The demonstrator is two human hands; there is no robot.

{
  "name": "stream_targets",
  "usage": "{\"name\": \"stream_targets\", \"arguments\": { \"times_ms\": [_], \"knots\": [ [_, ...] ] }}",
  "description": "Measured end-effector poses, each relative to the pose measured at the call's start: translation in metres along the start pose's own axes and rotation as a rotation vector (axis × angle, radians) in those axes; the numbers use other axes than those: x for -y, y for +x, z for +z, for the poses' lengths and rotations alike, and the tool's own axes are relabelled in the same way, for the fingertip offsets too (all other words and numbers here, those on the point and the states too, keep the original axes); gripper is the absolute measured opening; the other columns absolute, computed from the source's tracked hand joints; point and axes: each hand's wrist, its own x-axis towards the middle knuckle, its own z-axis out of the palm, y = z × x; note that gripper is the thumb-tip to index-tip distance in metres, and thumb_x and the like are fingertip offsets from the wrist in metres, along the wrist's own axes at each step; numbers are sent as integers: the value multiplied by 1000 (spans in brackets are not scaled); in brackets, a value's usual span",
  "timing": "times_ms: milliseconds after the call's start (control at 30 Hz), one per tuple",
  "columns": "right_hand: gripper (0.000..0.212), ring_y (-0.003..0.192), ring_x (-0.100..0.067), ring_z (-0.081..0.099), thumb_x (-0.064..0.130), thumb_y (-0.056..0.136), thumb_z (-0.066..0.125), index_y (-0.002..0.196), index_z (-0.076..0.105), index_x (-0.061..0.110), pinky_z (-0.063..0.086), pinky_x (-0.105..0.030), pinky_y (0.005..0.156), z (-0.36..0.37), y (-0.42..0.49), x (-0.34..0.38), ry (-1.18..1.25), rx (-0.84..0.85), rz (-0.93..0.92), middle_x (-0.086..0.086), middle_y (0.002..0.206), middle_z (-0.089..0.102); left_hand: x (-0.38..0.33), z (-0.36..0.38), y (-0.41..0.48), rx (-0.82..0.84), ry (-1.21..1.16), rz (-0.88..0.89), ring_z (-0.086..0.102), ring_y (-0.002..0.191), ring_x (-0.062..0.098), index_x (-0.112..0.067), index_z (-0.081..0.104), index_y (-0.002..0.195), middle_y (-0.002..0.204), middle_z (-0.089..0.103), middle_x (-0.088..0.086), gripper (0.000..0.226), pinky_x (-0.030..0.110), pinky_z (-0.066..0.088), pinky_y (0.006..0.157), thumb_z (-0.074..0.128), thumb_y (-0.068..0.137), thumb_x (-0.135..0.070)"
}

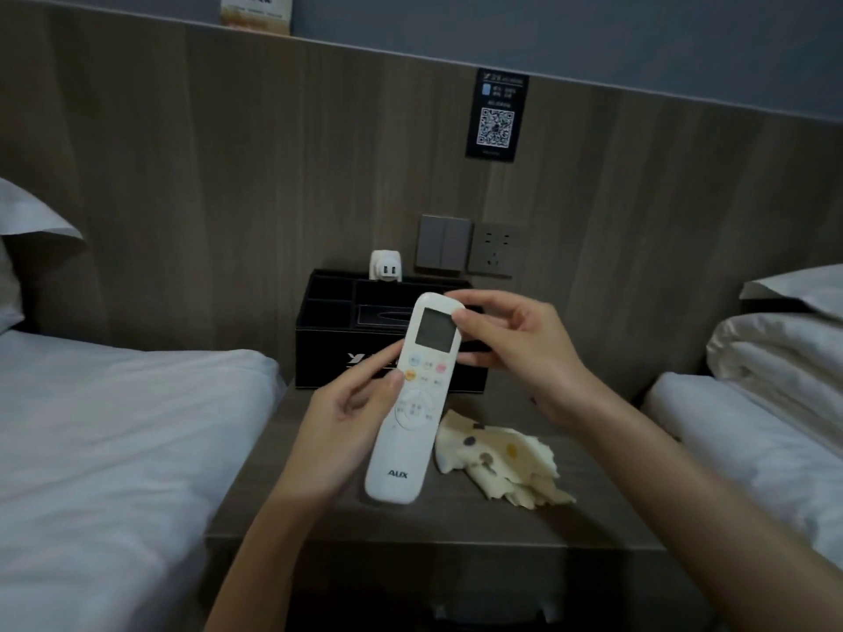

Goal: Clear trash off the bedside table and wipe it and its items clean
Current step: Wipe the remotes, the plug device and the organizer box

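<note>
Your remote [413, 394] hides part of the box's [328, 330] logo at the table's [456, 517] back edge; the sign's [496, 114] print is too small to read.

White remote [407, 403] with grey screen, pale yellow cloth [497, 463] with coloured dots, black organizer box [337, 339], white bedding [114, 426]

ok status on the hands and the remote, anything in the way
Left hand grips the remote low, right hand pinches its top. Remote over the table, cloth lying on it untouched. Nothing in the way.
</note>
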Motion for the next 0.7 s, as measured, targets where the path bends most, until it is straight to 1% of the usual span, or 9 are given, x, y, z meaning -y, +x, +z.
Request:
{"name": "stream_targets", "arguments": {
  "times_ms": [100,167,300,367,467,533,600,667,700],
  "knots": [
    [22,88,-17,73,8,91,63,112,68,5,60,-27,68,-10,-10,-4,0,-17,27,-10,94,75,1,8,-3,51,-69,-88,72,93,14,-33,58,124,99,76,1,40,20,56,67,57,90,-11],
    [21,88,-16,73,9,90,64,111,69,6,59,-26,67,-13,-15,-9,4,-42,24,-8,93,76,2,11,-3,48,-81,-116,72,94,18,-31,58,124,99,76,4,42,25,58,70,59,88,-10],
    [20,89,-13,72,11,90,65,110,69,9,59,-25,69,-13,-19,-24,18,-89,19,-2,91,76,5,13,-3,43,-84,-179,73,91,18,-35,58,120,97,76,4,42,26,59,69,59,87,-10],
    [19,91,-12,71,17,93,61,110,69,15,59,-25,73,-13,-20,-38,16,-129,38,3,93,76,6,12,-3,49,-62,-202,73,90,18,-36,56,122,97,76,5,43,26,59,68,59,87,-11],
    [18,93,-5,67,27,97,55,108,69,24,55,-23,83,-17,-22,-60,-116,-206,66,9,95,74,11,8,-2,-26,-3,-212,73,87,16,-35,55,127,93,76,5,44,25,58,67,60,89,-12],
    [19,97,1,64,28,94,59,110,68,27,52,-19,87,-19,-24,-70,-324,-111,75,12,101,72,16,5,0,-106,30,-214,73,87,16,-33,55,130,91,76,4,45,31,59,74,61,90,-14],
    [31,100,1,60,36,90,63,120,63,30,49,-21,91,-17,-27,-80,-603,123,115,14,115,66,19,2,1,-182,45,-217,73,85,15,-33,55,130,88,77,4,44,35,57,77,62,90,-15],
    [47,107,-10,52,45,88,61,132,53,34,44,-28,97,-14,-28,-92,-942,321,133,7,132,56,22,1,3,-236,42,-226,73,83,14,-34,56,129,85,77,2,45,35,56,76,63,89,-15],
    [51,114,-16,46,47,89,59,137,48,35,39,-31,101,-13,-28,-97,-1071,366,119,5,138,50,23,0,4,-252,48,-230,73,82,14,-33,56,129,85,77,3,45,35,56,76,64,89,-15]
  ]
}}
